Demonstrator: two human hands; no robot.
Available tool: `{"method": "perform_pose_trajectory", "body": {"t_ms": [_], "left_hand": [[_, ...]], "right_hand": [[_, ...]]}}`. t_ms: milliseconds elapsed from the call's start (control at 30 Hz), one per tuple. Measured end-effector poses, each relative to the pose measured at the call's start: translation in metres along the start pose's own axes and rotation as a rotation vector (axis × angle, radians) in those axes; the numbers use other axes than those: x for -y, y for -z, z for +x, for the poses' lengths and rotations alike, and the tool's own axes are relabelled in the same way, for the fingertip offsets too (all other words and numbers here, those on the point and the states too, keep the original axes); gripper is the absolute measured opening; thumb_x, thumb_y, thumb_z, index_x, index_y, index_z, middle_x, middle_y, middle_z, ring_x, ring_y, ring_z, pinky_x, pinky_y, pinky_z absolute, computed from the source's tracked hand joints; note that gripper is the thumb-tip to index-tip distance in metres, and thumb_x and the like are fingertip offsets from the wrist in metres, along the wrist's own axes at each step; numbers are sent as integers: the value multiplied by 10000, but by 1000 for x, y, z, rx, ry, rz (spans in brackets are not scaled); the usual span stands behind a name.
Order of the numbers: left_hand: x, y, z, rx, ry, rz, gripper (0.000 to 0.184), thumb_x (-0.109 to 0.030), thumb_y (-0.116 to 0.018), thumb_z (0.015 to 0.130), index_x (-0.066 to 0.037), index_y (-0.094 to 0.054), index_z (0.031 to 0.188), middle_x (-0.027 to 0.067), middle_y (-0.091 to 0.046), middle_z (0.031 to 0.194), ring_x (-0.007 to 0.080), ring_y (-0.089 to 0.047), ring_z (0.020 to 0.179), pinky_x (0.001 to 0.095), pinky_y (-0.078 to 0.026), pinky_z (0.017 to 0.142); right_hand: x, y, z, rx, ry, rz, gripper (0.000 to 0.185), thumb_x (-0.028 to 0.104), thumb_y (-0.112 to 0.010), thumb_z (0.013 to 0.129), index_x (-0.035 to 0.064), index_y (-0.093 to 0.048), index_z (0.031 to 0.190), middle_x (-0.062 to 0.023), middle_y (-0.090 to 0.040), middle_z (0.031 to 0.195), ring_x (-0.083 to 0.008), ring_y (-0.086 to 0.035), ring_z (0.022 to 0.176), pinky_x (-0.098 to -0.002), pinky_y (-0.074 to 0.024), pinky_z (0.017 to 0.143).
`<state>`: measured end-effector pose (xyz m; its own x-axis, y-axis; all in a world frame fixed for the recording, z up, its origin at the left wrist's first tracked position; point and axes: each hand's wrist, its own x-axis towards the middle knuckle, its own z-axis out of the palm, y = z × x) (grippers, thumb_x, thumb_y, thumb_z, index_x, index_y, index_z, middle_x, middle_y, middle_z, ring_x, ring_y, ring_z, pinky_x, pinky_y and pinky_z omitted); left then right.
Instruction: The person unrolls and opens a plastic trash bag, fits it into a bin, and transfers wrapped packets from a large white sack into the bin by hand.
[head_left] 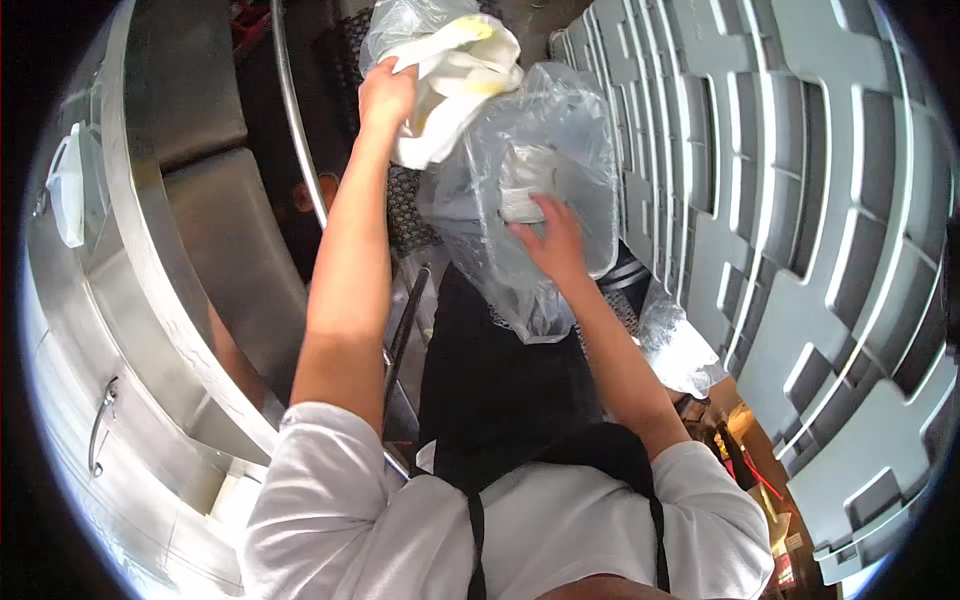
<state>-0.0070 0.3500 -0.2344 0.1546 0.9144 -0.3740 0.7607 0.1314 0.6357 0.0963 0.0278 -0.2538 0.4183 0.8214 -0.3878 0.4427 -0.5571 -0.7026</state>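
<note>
My left hand (388, 98) is closed on a crumpled white cloth (455, 85) with yellow patches, held up beside a bin. My right hand (555, 240) reaches into that translucent bin (600, 225), which is lined with a clear plastic bag (470, 135). Its thumb and fingers are around the near end of a folded white bundle (525, 180) inside the bin. Whether the bundle is cloth or something wrapped in plastic, I cannot tell. More clear plastic (405, 22) shows behind the cloth.
Tall grey plastic panels (700, 130) stand close along the right. On the left are a steel counter (150, 220) and a curved metal rail (290, 100). A white jug (68, 190) sits at far left. Crumpled clear plastic (680, 345) lies below the bin on the right.
</note>
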Motion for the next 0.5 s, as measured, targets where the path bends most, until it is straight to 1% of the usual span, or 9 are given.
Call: {"method": "perform_pose_trajectory", "body": {"t_ms": [33, 100, 133, 200, 267, 300, 333, 433, 500], "left_hand": [[9, 2, 0, 47, 41, -213, 380, -293, -629, 884, -92, -664, 1204, 143, -709, 1084, 268, -669, 968, 358, -486, 875], [27, 9, 4, 128, 115, -643, 374, -242, -600, 913, -18, -647, 1208, 120, -706, 1069, 215, -661, 930, 331, -493, 841], [9, 21, -11, 96, 138, -780, 342, -195, -571, 938, 59, -639, 1157, 96, -692, 1033, 157, -632, 883, 300, -494, 795], [1, 34, -13, 21, 213, -890, 313, -198, -568, 948, 40, -645, 1136, 103, -689, 1022, 175, -638, 880, 302, -501, 780], [-18, 48, -20, -120, 291, -1023, 284, -198, -561, 962, 43, -643, 1089, 120, -684, 995, 201, -646, 872, 316, -516, 773], [-1, 48, -6, -185, 311, -1063, 280, -173, -541, 970, 69, -637, 1074, 139, -686, 988, 220, -660, 854, 348, -535, 764], [-16, 63, -16, -216, 350, -1141, 275, -159, -537, 968, 78, -635, 1068, 147, -687, 981, 230, -667, 843, 357, -542, 759], [-38, 105, -47, -327, 347, -1210, 271, -134, -539, 953, 93, -630, 1070, 175, -697, 966, 267, -691, 821, 376, -572, 736], [-39, 127, -66, -384, 299, -1277, 272, -134, -542, 940, 95, -638, 1050, 179, -702, 952, 265, -698, 809, 377, -579, 721]], "right_hand": [[40, 5, 28, -93, 114, 83, 631, 374, -765, 769, 72, -555, 1282, -188, -530, 1313, -404, -419, 1291, -535, -290, 1084], [113, 15, 82, -225, 395, -146, 610, 349, -799, 716, 59, -593, 1211, -191, -502, 1351, -377, -429, 1300, -518, -308, 1085], [113, 1, 111, -201, 510, -277, 556, 296, -783, 714, 60, -607, 1186, -197, -523, 1325, -381, -461, 1266, -505, -333, 1066], [107, -27, 160, -144, 732, -545, 459, 189, -750, 711, 61, -634, 1136, -209, -565, 1272, -390, -524, 1199, -479, -382, 1028], [120, -32, 175, 271, 589, -437, 369, 142, -713, 714, 70, -651, 1071, -205, -626, 1154, -382, -576, 1119, -463, -428, 970], [126, -35, 177, 475, 506, -379, 328, 118, -694, 716, 74, -660, 1039, -203, -656, 1095, -377, -603, 1078, -454, -452, 941], [125, -49, 165, 388, 515, -230, 254, 111, -659, 741, 73, -648, 992, -197, -683, 929, -382, -649, 938, -478, -489, 835], [149, -67, 86, 371, 219, 76, 266, 234, -681, 813, 32, -641, 980, -220, -667, 913, -427, -633, 897, -487, -500, 775], [158, -65, 46, 408, 206, 96, 328, 308, -705, 823, 25, -648, 978, -232, -659, 889, -435, -630, 873, -497, -494, 750]]}}
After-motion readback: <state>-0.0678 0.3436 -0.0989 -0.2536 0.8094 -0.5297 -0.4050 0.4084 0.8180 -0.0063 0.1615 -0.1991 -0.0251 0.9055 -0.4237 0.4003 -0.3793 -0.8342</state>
